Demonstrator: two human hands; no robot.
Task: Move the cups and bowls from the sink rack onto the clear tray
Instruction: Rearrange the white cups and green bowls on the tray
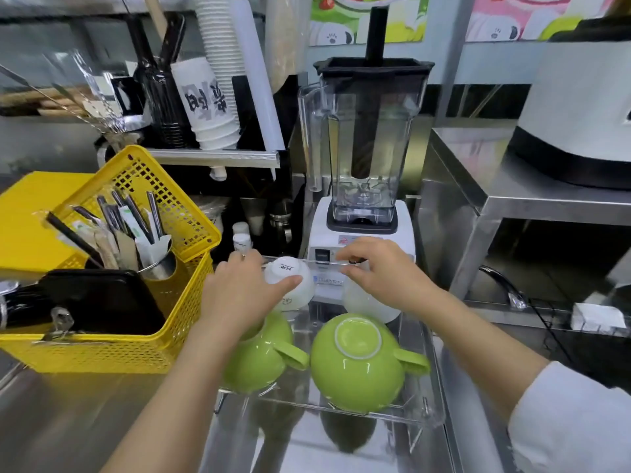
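head view: the left hand is curled over an upside-down white cup at the far left of the clear tray, thumb against its side. the right hand has its fingers bent down onto a second white cup at the far right; how tightly it grips i cannot tell. two green cups sit upside down in the near row, handles pointing right. a yellow basket stands just left of the tray, a blender behind it.
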